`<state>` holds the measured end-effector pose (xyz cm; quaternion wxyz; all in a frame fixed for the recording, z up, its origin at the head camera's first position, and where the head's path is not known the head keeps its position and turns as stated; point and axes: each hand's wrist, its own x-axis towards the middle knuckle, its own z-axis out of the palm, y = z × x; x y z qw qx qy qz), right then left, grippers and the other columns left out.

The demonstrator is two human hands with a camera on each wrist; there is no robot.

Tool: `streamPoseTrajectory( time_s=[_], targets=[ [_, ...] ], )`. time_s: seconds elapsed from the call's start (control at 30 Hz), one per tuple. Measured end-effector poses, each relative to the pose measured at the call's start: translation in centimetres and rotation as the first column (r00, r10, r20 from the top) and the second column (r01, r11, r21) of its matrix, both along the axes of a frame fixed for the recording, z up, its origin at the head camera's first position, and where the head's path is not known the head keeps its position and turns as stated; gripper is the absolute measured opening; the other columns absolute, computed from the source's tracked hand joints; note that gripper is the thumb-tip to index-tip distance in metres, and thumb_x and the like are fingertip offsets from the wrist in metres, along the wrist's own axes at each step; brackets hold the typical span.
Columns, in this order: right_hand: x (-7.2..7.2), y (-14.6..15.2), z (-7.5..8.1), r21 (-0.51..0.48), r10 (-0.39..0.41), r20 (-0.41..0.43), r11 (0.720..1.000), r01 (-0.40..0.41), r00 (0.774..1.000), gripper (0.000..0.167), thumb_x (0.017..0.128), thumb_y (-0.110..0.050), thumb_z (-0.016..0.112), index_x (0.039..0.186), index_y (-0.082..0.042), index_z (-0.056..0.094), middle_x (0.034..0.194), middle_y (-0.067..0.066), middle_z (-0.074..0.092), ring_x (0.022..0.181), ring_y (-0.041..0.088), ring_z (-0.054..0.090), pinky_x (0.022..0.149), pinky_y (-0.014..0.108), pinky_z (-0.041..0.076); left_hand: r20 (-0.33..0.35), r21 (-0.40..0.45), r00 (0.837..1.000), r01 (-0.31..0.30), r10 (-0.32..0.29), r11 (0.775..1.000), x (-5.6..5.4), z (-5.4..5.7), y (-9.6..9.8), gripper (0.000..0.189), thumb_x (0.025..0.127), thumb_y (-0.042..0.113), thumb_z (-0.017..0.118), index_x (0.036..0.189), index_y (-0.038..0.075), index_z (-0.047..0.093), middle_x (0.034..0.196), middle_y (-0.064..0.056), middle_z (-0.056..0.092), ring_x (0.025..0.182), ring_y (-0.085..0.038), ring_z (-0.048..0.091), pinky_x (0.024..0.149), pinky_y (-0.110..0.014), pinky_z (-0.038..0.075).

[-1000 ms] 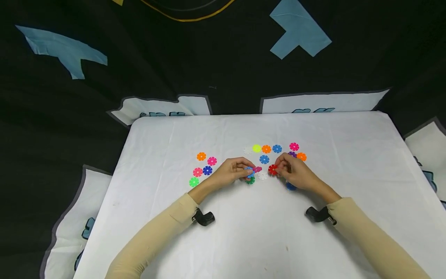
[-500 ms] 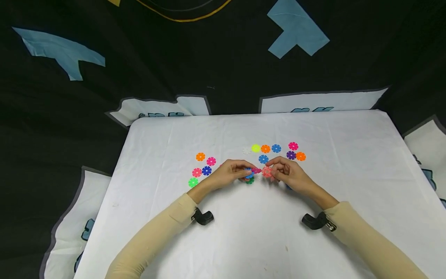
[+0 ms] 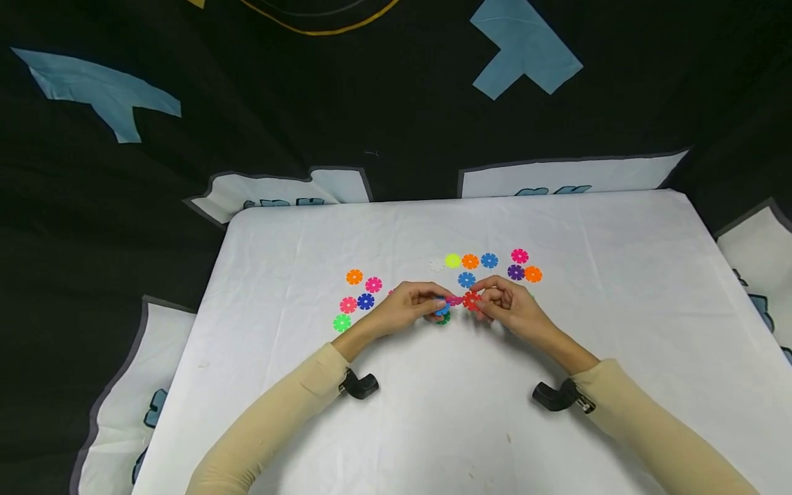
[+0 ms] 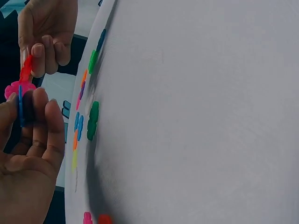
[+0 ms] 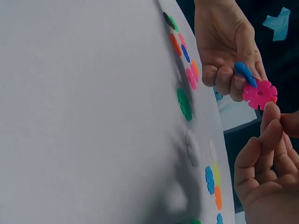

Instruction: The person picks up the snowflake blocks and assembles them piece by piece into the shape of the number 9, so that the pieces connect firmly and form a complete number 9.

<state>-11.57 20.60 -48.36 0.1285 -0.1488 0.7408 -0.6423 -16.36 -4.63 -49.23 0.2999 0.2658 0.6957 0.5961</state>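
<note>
Between thumb and fingers, my left hand pinches a blue notched plastic disc. A pink notched disc is joined to it, standing at an angle to the blue one. My right hand pinches a red notched disc right at the pink disc's edge. In the right wrist view, my own fingertips mostly hide the red disc. Both hands are raised over the table, fingertips close together. Beneath them lie a dark green disc and a white disc.
On the white-covered table, several loose discs lie left of the hands, including an orange one and a light green one. Behind the hands is a row with a yellow disc. A purple disc lies in the right group.
My right hand has moved left, bringing the red disc from a short distance away up to the pink disc's edge. The left hand stays nearly in place, still holding the blue disc.
</note>
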Motion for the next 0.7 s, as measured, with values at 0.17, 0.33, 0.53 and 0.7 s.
streamPoseTrajectory(
  time_s=[0.17, 0.33, 0.53, 0.7],
  targets=[
    [0.2, -0.3, 0.0, 0.001, -0.025, -0.003, 1.000, 0.025, 1.000, 0.027, 0.097, -0.001, 0.057, 0.122, 0.009, 0.053, 0.083, 0.029, 0.062, 0.069, 0.030, 0.061, 0.063, 0.029, 0.052, -0.014, -0.030, 1.000, -0.007, 0.006, 1.000, 0.2, 0.1, 0.0, 0.024, 0.099, 0.009, 0.057, 0.119, 0.002, 0.066, 0.107, -0.023, 0.070, 0.091, -0.038, 0.069, 0.087, -0.038, 0.056],
    [0.5, -0.8, 0.0, 0.011, -0.038, 0.005, 0.999, 0.038, 0.999, 0.028, 0.096, -0.005, 0.060, 0.121, 0.006, 0.056, 0.086, 0.030, 0.063, 0.071, 0.032, 0.061, 0.064, 0.028, 0.052, -0.023, -0.032, 0.999, -0.024, 0.024, 0.999, 0.4, 0.1, 0.2, 0.022, 0.097, 0.008, 0.059, 0.117, 0.003, 0.068, 0.104, -0.021, 0.071, 0.090, -0.039, 0.068, 0.086, -0.043, 0.056],
    [0.8, -1.6, 0.0, -0.009, -0.063, -0.017, 0.998, 0.063, 0.998, 0.025, 0.094, 0.001, 0.061, 0.115, 0.011, 0.056, 0.088, 0.033, 0.064, 0.072, 0.030, 0.066, 0.066, 0.026, 0.055, -0.179, -0.031, 0.982, -0.062, 0.055, 0.998, 0.5, -0.2, 0.3, 0.017, 0.093, 0.012, 0.066, 0.104, 0.001, 0.072, 0.098, -0.016, 0.073, 0.080, -0.028, 0.067, 0.077, -0.035, 0.056],
    [1.0, -2.1, -0.3, -0.002, -0.108, -0.024, 0.994, 0.108, 0.994, 0.021, 0.093, 0.005, 0.060, 0.112, 0.013, 0.057, 0.086, 0.033, 0.064, 0.068, 0.026, 0.065, 0.061, 0.026, 0.053, -0.277, -0.026, 0.959, -0.067, 0.058, 0.997, 0.5, 0.0, 0.5, 0.016, 0.091, 0.012, 0.068, 0.097, -0.002, 0.073, 0.096, -0.016, 0.074, 0.075, -0.025, 0.067, 0.071, -0.029, 0.056]
  ],
)
